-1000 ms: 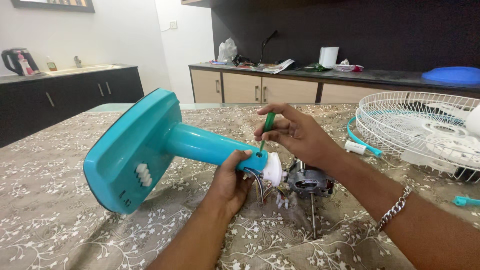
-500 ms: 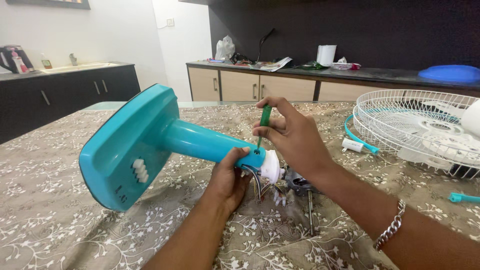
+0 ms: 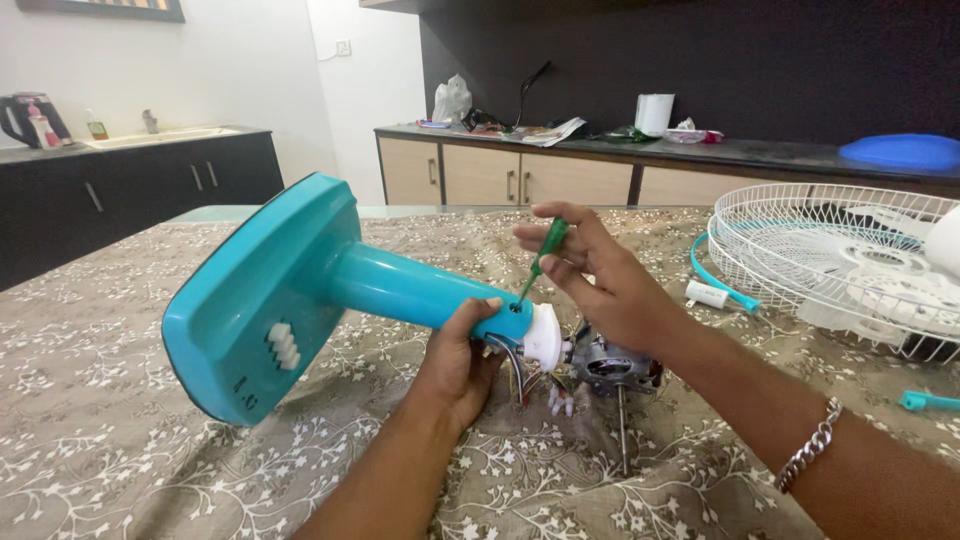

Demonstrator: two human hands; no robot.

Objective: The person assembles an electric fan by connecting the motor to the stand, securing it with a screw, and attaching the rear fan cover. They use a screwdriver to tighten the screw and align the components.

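1. Teal fan stand (image 3: 330, 290) lying tilted over the floral-clothed surface (image 3: 120, 440), square base raised at left, white collar (image 3: 545, 338) and motor (image 3: 612, 365) at the neck end.
2. Green screwdriver (image 3: 543, 250) now leaning further right than half a second ago, tip at the neck hole.
3. Left hand (image 3: 455, 365) clamped round the neck; right hand (image 3: 600, 270) pinching the screwdriver.
4. White plastic bag (image 3: 452, 100) and white roll (image 3: 655, 113) on the back counter.

Glossy, seemingly plastic teal fan stand (image 3: 330, 275)
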